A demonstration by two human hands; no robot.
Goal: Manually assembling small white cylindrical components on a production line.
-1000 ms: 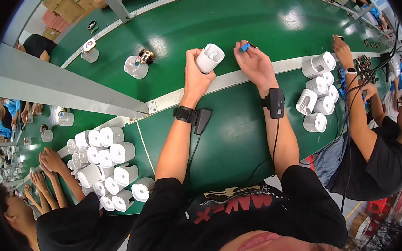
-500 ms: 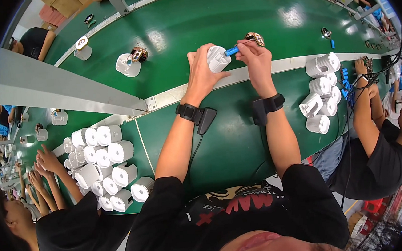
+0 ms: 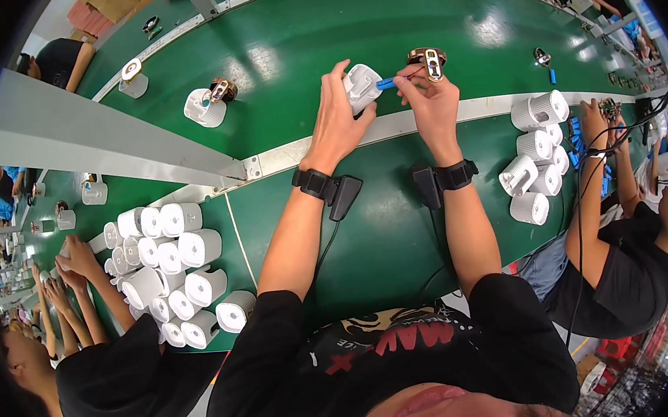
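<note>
My left hand (image 3: 335, 120) is closed round a white ribbed plastic housing (image 3: 360, 86), its open end turned to the right. Between the fingertips of my right hand (image 3: 432, 110) is a small blue cylindrical battery (image 3: 386, 84), its left end at the housing's opening. Just beyond those fingers sits a gold and black ring-shaped part (image 3: 432, 64); wires seem to run from it to the battery. Whether my right fingers also touch the ring part I cannot tell.
White housings (image 3: 183, 249) are piled at my left, and a smaller group (image 3: 535, 146) stands at my right. A housing with a gold part (image 3: 205, 109) lies farther left on the green belt (image 3: 297, 39). A grey post (image 3: 109, 140) slants across the left. Co-workers sit on both sides.
The ring part has tipped up so its gold face shows more. My right hand has shifted slightly right and the battery has drawn back a little from the housing.
</note>
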